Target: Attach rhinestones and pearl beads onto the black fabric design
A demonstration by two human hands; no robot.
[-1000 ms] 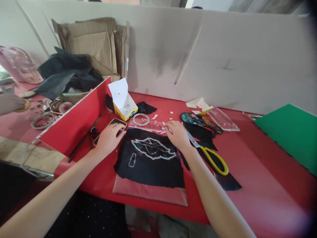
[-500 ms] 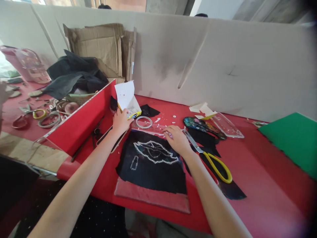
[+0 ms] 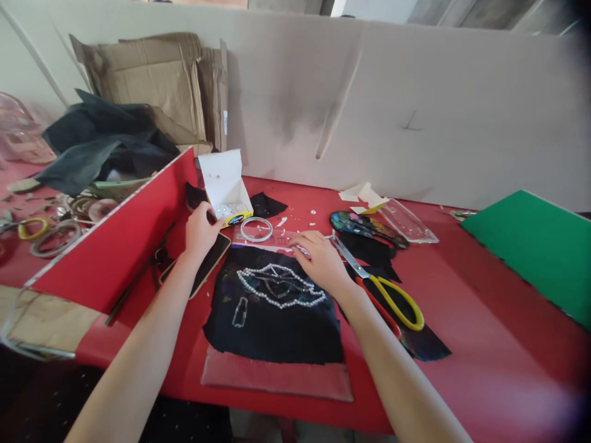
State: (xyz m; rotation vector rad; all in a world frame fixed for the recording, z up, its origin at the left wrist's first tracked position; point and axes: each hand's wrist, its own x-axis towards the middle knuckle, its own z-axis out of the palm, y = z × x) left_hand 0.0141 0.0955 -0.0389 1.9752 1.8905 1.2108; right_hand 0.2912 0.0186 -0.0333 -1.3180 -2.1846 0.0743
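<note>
At the left corner of a small white-and-yellow box [image 3: 237,215], my left hand [image 3: 202,232] has its fingers curled against the edge, gripping it. The lid of this box stands up and small pale bits lie inside. My right hand [image 3: 316,255] rests by the top edge of a black cloth [image 3: 277,338], fingers bent together; a small pale item shows partly under them. On the cloth a pearl bead outline [image 3: 281,304] surrounds a finer beaded shape, with a small clear-bead shape [image 3: 240,312] beside it. A roll of clear tape [image 3: 257,229] lies between my hands.
Scissors [image 3: 392,298] with yellow and red handles lie right of my right hand. A phone [image 3: 212,261] is under my left forearm. A clear plastic tray [image 3: 410,221], a green board [image 3: 530,252] and a red upright panel [image 3: 133,237] stand around. Loose pearls scatter behind the cloth.
The view has swung slightly right, so things appear farther left. My left hand has shifted a little left along the box's front. My right hand stays beside the cloth's top edge.
</note>
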